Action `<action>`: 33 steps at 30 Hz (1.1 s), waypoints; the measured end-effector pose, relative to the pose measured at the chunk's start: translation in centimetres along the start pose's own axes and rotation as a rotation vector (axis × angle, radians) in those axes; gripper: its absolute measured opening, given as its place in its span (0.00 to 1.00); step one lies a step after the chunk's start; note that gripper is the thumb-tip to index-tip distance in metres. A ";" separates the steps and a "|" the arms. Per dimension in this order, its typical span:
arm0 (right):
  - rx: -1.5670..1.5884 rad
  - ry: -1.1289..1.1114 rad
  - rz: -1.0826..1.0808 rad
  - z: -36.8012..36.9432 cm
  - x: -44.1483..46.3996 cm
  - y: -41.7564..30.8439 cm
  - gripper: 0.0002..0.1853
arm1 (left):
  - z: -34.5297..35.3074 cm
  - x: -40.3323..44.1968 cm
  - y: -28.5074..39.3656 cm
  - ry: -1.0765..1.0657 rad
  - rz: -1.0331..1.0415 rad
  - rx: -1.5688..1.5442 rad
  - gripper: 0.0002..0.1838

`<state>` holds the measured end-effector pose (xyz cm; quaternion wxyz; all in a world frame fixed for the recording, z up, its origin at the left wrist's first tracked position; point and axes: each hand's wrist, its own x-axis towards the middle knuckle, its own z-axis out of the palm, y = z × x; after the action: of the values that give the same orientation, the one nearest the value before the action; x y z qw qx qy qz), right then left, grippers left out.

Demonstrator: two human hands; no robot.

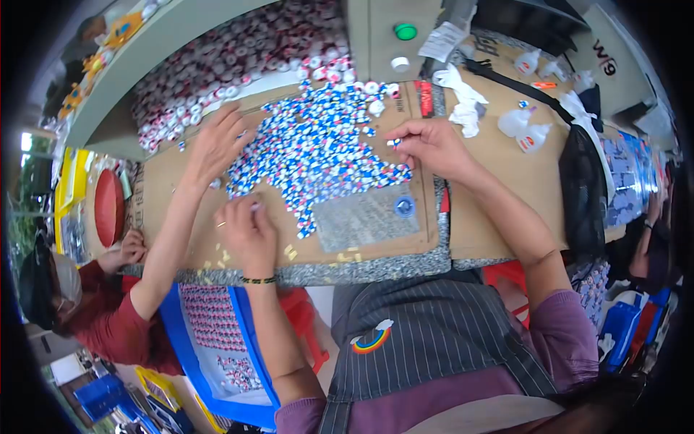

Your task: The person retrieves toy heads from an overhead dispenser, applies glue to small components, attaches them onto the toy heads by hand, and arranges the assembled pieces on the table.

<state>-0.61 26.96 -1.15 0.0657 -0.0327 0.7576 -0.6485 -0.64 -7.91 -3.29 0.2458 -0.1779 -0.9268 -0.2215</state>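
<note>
Hundreds of small blue, white and pink pieces (318,137) are spread in a loose heap on the cardboard (502,159) between and beyond the two hands. One blue-and-white piece (392,143) is pinched between the thumb and fingers of the right hand (436,148), which is held at the right edge of the heap. The fingers of the left hand (248,235) are bent near the lower left edge; a pale pink bit (255,207) is seen at the fingertips, but whether it is pinched cannot be told. Just beyond, a co-worker's hand (217,145) is held with its fingers partly spread. A clear sheet (361,223) is laid below the heap, with a round blue item (405,207) on it. Larger pink-and-white pieces (238,54) are piled in the bin (108,136) behind. White bottles (533,137) are placed on the right, and a red bowl (109,208) is seen on the far left
</note>
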 end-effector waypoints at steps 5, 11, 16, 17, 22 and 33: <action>0.290 0.014 0.210 -1.1 -3.3 -0.8 0.05 | -0.1 1.2 0.4 0.118 -0.019 0.088 0.10; 0.043 -0.035 -0.072 -0.1 -5.5 -0.9 0.05 | 5.5 7.1 8.7 0.001 0.213 -0.332 0.11; -0.169 -0.029 -0.105 0.7 -6.9 -2.6 0.05 | 12.2 12.5 13.2 -0.189 0.358 -0.245 0.11; -0.265 -0.043 -0.130 0.6 -7.0 -3.0 0.05 | 13.0 12.9 13.3 -0.210 0.382 -0.216 0.10; -0.658 -0.171 -0.463 1.1 -7.3 -2.5 0.08 | 12.0 12.9 14.0 -0.197 0.371 -0.259 0.05; -0.895 -0.203 -0.528 2.4 -7.4 -2.6 0.09 | 2.4 1.7 12.6 -0.172 -0.719 -1.711 0.08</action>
<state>6.92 25.16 1.52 -0.0474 -0.3099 0.9162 -0.2495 2.57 4.27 -0.16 -0.1219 -0.0164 -0.4625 -0.8780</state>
